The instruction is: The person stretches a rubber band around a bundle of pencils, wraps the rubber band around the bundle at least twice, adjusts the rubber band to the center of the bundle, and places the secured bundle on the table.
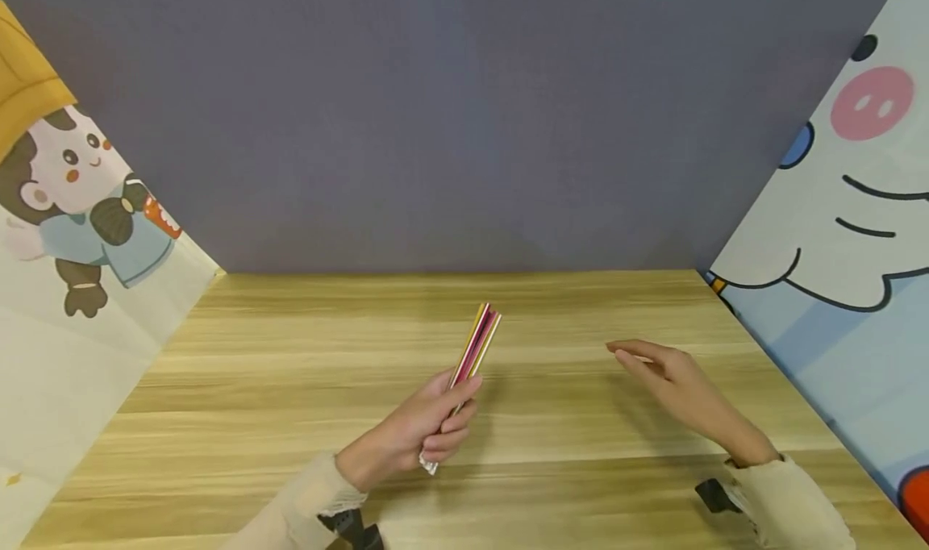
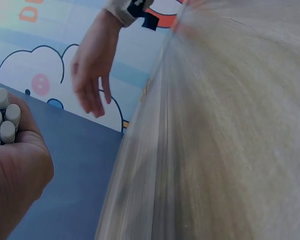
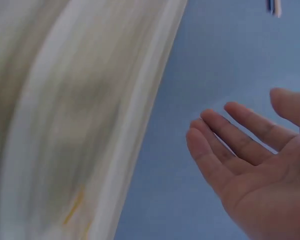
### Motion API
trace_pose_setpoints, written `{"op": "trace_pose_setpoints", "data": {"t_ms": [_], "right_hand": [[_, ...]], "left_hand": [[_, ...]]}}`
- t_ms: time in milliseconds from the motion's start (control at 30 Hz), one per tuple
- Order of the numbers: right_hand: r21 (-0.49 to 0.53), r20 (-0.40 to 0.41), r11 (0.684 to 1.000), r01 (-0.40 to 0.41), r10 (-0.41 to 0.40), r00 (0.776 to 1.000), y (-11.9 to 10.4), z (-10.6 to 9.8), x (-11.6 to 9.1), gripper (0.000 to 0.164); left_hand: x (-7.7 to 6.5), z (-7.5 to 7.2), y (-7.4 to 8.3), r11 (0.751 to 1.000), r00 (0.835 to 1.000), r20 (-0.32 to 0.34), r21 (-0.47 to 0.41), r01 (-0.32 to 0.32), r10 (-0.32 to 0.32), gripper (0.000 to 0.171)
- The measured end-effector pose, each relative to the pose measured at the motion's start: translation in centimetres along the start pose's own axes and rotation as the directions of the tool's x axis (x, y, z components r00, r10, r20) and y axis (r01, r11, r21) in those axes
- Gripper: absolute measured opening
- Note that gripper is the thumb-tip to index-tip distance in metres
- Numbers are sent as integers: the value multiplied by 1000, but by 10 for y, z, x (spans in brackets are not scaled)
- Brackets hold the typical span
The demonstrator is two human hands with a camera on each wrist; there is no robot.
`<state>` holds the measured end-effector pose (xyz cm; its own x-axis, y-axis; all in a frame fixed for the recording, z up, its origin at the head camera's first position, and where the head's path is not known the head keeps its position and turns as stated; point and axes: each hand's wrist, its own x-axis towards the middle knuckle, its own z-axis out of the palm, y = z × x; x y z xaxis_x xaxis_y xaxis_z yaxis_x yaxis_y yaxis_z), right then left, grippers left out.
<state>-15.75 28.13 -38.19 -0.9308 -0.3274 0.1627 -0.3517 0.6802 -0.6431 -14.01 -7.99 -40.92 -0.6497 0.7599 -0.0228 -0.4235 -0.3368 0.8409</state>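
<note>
In the head view my left hand (image 1: 435,421) grips a bundle of slim pencil-like sticks (image 1: 475,344) in pink, white and yellow. Their far ends point up and away from me, and a pale, shiny lower end shows beneath the fist. Several round white stick ends (image 2: 9,116) show at the left edge of the left wrist view, beside the left hand (image 2: 20,175). Off to the right, my right hand (image 1: 671,377) is held above the table with nothing in it. Its fingers look relaxed and slightly bent in the right wrist view, palm showing (image 3: 260,170).
Both hands are over a wood-grain table (image 1: 290,332). A grey panel (image 1: 464,131) rises at its back edge. Cartoon-printed walls stand on the left (image 1: 43,356) and the right (image 1: 856,356). Black straps with small devices (image 1: 714,495) sit at the wrists.
</note>
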Motion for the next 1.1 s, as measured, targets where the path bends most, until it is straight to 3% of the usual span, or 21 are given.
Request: {"op": "trace_pose_setpoints", "data": {"t_ms": [167, 233, 433, 700, 900, 1100], "right_hand": [[-100, -27, 995, -29, 26, 999, 26, -11, -16, 37], [-180, -26, 984, 12, -16, 1000, 39, -15, -20, 34], [-425, 117, 897, 123, -80, 990, 76, -23, -37, 34], [-444, 37, 895, 43, -30, 999, 90, -28, -43, 21], [-425, 62, 905, -32, 65, 996, 91, -29, -44, 23], [-423, 63, 906, 30, -3, 998, 87, -23, -36, 17]], "left_hand": [[2, 2, -2, 1000, 1000, 16, 24, 8, -8, 22], [3, 3, -3, 999, 1000, 22, 38, 8, -9, 22], [4, 3, -4, 998, 1000, 1, 70, 4, -4, 24], [4, 3, -5, 999, 1000, -28, 53, 8, -6, 23], [4, 1, -7, 998, 1000, -24, 64, 5, -4, 22], [4, 0, -8, 996, 999, -46, 84, 24, -20, 26]]}}
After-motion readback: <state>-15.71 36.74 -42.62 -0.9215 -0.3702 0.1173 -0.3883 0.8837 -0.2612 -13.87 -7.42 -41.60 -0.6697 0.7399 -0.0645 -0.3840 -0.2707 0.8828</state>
